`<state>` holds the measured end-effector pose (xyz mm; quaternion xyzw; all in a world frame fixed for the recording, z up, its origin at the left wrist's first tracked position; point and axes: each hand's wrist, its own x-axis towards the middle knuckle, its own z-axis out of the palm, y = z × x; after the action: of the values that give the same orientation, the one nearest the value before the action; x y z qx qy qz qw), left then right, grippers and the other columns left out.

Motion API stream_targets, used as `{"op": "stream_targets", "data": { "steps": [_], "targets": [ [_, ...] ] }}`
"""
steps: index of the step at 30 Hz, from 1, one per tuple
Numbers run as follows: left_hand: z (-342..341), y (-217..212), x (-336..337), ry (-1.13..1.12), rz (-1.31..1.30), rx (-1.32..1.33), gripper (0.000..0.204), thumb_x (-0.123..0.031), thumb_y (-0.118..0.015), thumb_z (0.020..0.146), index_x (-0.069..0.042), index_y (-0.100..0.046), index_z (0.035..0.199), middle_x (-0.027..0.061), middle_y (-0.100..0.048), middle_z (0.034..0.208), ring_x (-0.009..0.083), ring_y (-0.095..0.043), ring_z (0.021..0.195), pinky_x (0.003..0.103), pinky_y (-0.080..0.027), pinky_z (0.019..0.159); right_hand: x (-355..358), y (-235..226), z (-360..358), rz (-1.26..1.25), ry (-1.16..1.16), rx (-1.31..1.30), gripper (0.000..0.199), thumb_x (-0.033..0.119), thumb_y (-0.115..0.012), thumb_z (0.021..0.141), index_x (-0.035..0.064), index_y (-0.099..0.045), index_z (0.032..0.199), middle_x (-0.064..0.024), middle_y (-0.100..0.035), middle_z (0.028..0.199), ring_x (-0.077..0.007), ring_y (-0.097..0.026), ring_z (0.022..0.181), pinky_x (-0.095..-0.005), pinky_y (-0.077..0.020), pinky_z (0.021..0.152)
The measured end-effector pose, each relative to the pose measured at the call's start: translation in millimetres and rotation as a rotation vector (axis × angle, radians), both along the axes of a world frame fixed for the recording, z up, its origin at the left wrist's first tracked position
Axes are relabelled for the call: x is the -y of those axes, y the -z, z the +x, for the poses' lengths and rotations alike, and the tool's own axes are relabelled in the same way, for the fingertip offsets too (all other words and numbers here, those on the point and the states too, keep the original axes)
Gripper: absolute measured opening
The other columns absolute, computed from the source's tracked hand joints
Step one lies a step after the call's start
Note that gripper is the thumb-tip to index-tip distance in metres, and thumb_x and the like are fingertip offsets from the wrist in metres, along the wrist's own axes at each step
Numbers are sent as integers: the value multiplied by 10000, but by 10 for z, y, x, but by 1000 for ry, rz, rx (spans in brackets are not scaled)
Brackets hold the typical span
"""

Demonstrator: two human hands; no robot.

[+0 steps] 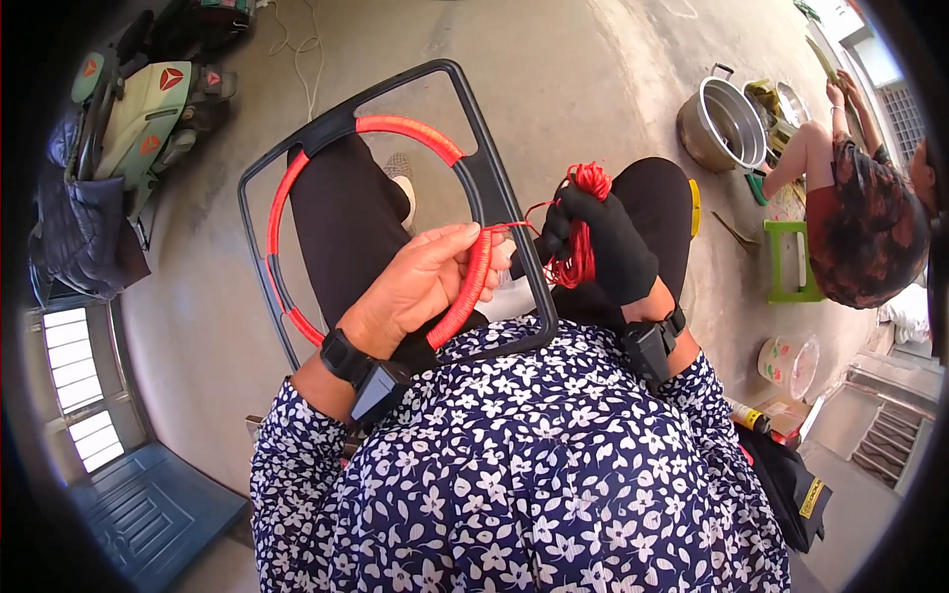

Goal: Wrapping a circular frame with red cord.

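A black frame (484, 188) with rounded corners rests over my lap, tilted, and a round ring sits inside it. Tight turns of red cord cover parts of the ring (473, 287); between them, black stretches show. My bare left hand (420, 277) grips the ring's right side, thumb pressed on the top of the wrapping. From there a single red strand runs across the frame's right bar to my right hand (608, 232), which wears a black glove. That hand is closed around a bundle of red cord (590, 180), with loops sticking out above and below the fist.
At the right, another person (865, 227) sits low by a green stool (788, 262) and a large metal pot (727, 124). A clear tub (788, 364) stands nearer. A scooter (138, 124) is parked at the left, with a blue panel (148, 514) below it.
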<state>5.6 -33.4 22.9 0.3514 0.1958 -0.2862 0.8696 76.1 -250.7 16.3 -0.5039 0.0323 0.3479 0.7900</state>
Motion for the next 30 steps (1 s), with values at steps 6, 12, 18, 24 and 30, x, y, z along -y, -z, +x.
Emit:
{"op": "stream_targets", "data": {
  "steps": [6, 12, 18, 24, 30],
  "targets": [
    [-1, 29, 165, -124, -109, 25, 279, -206, -488, 972, 47, -573, 1054, 78, -601, 749, 127, -552, 592, 244, -438, 531, 83, -17, -8, 308, 145, -113, 177, 217, -530, 918, 91, -466, 812, -23, -472, 681, -139, -506, 599, -307, -447, 561],
    [150, 2, 231, 131, 225, 51, 250, -187, -595, 924, 0, -592, 758, 8, -545, 590, 38, -378, 357, 193, -262, 331, 11, -206, -41, 110, 170, -34, 173, 195, -537, 910, 85, -464, 798, -20, -463, 659, -133, -499, 591, -302, -435, 544],
    [86, 10, 347, 75, 344, 18, 315, -196, -624, 912, -19, -550, 663, -25, -463, 493, 25, -330, 334, 203, -218, 329, -15, -356, -43, -29, 215, 150, 167, 151, -548, 891, 60, -487, 766, -7, -447, 616, -109, -453, 552, -267, -405, 533],
    [79, 106, 268, 184, 272, 115, 292, -177, -613, 916, -13, -557, 681, -16, -482, 530, 19, -347, 352, 196, -224, 331, -21, -472, -174, -80, 196, 248, 129, 95, -547, 876, 64, -492, 765, 6, -432, 626, -99, -424, 551, -257, -370, 527],
    [45, -6, 223, 79, -31, 111, 395, -297, -558, 954, -42, -548, 652, -42, -416, 465, 30, -357, 363, 192, -244, 354, 146, -276, -78, 161, 213, 143, 165, 34, -515, 878, 96, -431, 750, 23, -384, 633, -105, -403, 557, -260, -350, 516]
  ]
}}
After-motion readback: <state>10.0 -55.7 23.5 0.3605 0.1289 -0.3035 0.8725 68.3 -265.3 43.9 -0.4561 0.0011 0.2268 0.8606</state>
